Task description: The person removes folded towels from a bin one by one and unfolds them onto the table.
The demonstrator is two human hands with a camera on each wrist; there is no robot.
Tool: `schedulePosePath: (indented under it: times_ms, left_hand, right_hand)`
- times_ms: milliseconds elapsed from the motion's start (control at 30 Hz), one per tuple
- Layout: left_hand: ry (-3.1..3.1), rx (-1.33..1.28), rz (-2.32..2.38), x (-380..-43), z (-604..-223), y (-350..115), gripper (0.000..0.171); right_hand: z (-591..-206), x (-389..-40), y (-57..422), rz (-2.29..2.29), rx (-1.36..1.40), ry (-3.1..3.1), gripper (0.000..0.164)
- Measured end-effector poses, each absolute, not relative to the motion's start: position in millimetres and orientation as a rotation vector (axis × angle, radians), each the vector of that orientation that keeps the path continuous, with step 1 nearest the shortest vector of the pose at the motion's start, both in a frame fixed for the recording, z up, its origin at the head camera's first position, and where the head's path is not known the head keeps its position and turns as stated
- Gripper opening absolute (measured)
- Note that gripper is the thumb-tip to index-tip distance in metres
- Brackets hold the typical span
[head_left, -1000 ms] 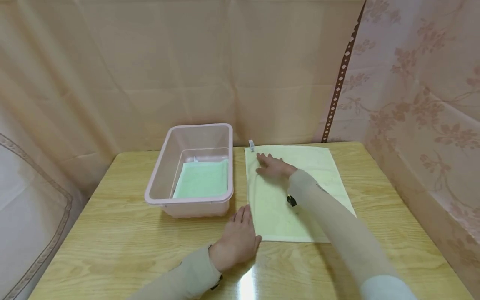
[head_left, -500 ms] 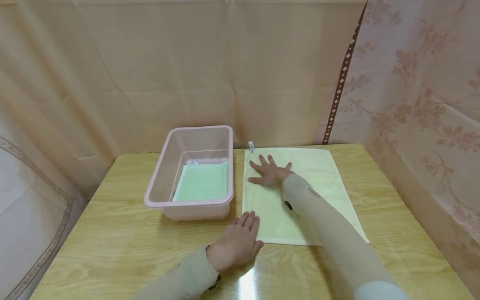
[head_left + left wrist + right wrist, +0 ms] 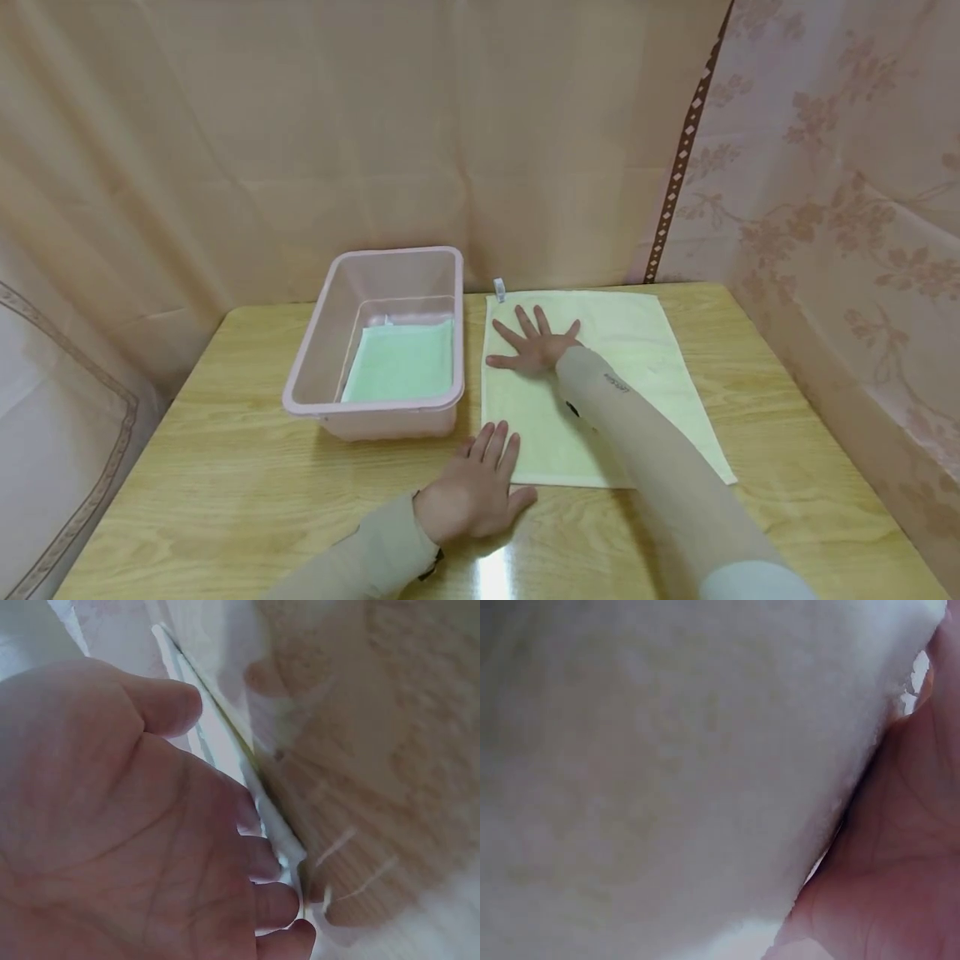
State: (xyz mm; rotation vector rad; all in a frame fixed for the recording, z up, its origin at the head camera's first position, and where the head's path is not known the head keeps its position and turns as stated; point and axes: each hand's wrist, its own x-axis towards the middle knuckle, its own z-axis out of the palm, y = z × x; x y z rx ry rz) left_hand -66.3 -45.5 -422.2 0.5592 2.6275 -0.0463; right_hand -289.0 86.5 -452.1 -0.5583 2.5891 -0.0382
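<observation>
A pale yellow towel [image 3: 622, 425] lies spread flat on the table, with a small white tag [image 3: 499, 290] sticking out at its far left corner. My right hand [image 3: 538, 348] rests on the towel's upper left area, fingers spread wide. At the near left corner, my left hand [image 3: 476, 487] touches the towel's edge with straight fingers. In the left wrist view the fingertips [image 3: 276, 906] meet the towel's white border. The palm of the right hand [image 3: 892, 870] shows beside the towel cloth [image 3: 667, 765] in the right wrist view.
Left of the towel stands a pink plastic basin [image 3: 373, 408]. Inside it lies a folded mint-green towel [image 3: 401, 362]. The wooden table [image 3: 225, 467] meets a beige curtain [image 3: 375, 125] at the back and a floral curtain [image 3: 847, 208] on the right.
My right hand has spread its fingers and shifted slightly left and nearer on the towel. The left hand's fingers have fanned out a little. The towel's left edge has moved slightly left.
</observation>
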Motion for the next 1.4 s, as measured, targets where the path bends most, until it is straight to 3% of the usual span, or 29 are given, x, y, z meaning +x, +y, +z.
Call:
schedulePosePath:
  times_ms: [367, 467, 667, 967, 1400]
  left_hand:
    - [2.691, 0.583, 0.17, -67, -425, -47, 0.098]
    - [2.719, 0.684, 0.245, -75, -428, -45, 0.094]
    - [2.787, 0.823, 0.23, -93, -430, -37, 0.075]
    - [2.792, 0.706, 0.187, -123, -436, -27, 0.086]
    - [2.727, 0.551, 0.178, -136, -436, -13, 0.095]
  right_hand:
    - [-445, -288, 100, -0.251, -0.624, 2.606, 0.082]
    - [-435, -284, 121, -0.342, -0.654, 2.651, 0.077]
    - [-425, -254, 181, -0.343, -0.618, 2.724, 0.077]
    - [-440, -206, 234, -0.431, -0.576, 2.672, 0.079]
    - [-441, -222, 253, -0.333, -0.472, 2.597, 0.093]
